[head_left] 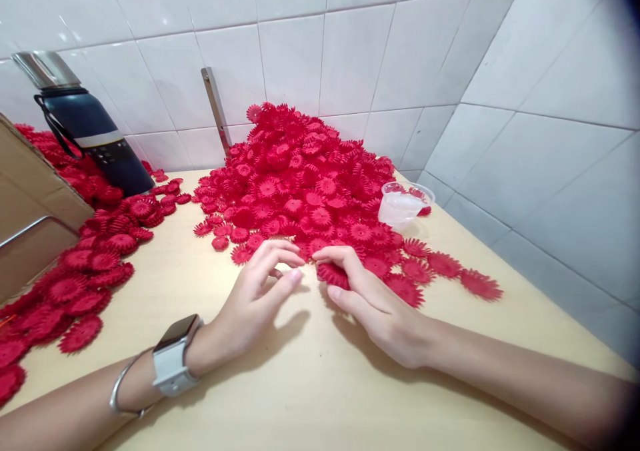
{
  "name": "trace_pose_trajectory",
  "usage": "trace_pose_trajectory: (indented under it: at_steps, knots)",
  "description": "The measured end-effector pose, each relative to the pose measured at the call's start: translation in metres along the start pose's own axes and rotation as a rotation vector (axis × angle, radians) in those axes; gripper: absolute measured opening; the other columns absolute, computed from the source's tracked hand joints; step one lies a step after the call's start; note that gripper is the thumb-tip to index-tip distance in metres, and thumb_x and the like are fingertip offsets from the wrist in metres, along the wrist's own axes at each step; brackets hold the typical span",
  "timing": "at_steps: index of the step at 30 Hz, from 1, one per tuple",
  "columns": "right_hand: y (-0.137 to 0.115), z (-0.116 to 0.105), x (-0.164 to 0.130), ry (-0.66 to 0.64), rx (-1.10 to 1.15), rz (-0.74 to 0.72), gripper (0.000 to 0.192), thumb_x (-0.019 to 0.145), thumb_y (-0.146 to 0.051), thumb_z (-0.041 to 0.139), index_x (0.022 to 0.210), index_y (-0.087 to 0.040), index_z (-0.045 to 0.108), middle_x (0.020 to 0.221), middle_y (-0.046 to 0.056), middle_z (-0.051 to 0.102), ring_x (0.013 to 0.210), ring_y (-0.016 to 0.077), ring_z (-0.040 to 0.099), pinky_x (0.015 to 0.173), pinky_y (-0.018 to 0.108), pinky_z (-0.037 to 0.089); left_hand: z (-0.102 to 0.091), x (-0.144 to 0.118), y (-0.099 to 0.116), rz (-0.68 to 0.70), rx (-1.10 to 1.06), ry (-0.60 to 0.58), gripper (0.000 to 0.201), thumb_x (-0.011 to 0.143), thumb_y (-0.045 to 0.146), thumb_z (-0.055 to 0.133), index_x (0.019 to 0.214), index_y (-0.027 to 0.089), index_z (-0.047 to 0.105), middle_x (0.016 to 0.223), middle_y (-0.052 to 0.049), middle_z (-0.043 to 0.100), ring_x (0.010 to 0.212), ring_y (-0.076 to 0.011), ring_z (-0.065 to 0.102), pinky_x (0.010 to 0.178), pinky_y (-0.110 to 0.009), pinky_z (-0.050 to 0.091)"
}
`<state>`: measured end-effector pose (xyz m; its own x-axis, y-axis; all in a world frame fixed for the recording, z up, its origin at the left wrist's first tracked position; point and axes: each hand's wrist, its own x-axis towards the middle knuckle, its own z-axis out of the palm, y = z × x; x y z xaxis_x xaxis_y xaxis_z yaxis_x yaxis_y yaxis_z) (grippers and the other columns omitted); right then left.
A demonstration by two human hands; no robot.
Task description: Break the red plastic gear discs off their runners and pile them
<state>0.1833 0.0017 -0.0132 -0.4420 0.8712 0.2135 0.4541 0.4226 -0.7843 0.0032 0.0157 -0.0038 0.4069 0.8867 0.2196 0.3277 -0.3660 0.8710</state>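
Red flower (334,276) sits pinched in right hand (377,308), left hand (257,296) half-open.

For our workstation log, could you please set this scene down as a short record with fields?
Left hand: open and curved, nothing visible in its grasp
Right hand: holds a red flower between thumb and fingers
Left wrist: watch and bracelet
Beyond the hands: large pile of red flowers on the table
Right of the pile: clear plastic cup
Left side: dark bottle, cardboard box, more red flowers
Background: tiled wall
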Motion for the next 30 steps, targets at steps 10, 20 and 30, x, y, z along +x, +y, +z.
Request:
trace_pose_trajectory:
  at_steps: [10,20,30]
  knots:
    - [0.0072,0.0092,-0.0005,0.060,-0.089,-0.333,0.045,0.080,-0.015,0.050,0.122,-0.022,0.033,0.116,0.010,0.051,0.106,0.0201,0.048,0.088,0.038,0.042,0.0013,0.0009,0.0053,0.051,0.047,-0.095,0.010,0.076,0.024,0.056,0.069,0.018,0.062,0.103,-0.005,0.048,0.097,-0.0186,0.049,0.087,-0.029,0.039]
    - [0.0059,0.0058,-0.0018,0.097,-0.093,-0.376,0.040,0.081,-0.013,0.049,0.119,-0.018,0.041,0.111,0.009,0.054,0.100,0.0167,0.052,0.084,0.029,0.045,-0.0018,0.0054,-0.0015,-0.044,-0.102,-0.081,0.022,0.082,0.024,0.048,0.067,0.017,0.061,0.102,-0.005,0.048,0.102,-0.0179,0.046,0.092,-0.029,0.034]
    - [0.0028,0.0061,-0.0019,0.098,-0.167,-0.243,0.027,0.080,-0.021,0.050,0.107,-0.019,0.046,0.102,0.009,0.051,0.086,0.0182,0.055,0.073,0.031,0.048,-0.0011,0.0030,0.0020,-0.085,-0.017,0.017,0.028,0.088,0.027,0.033,0.084,0.020,0.060,0.105,-0.003,0.051,0.102,-0.0174,0.046,0.092,-0.029,0.034]
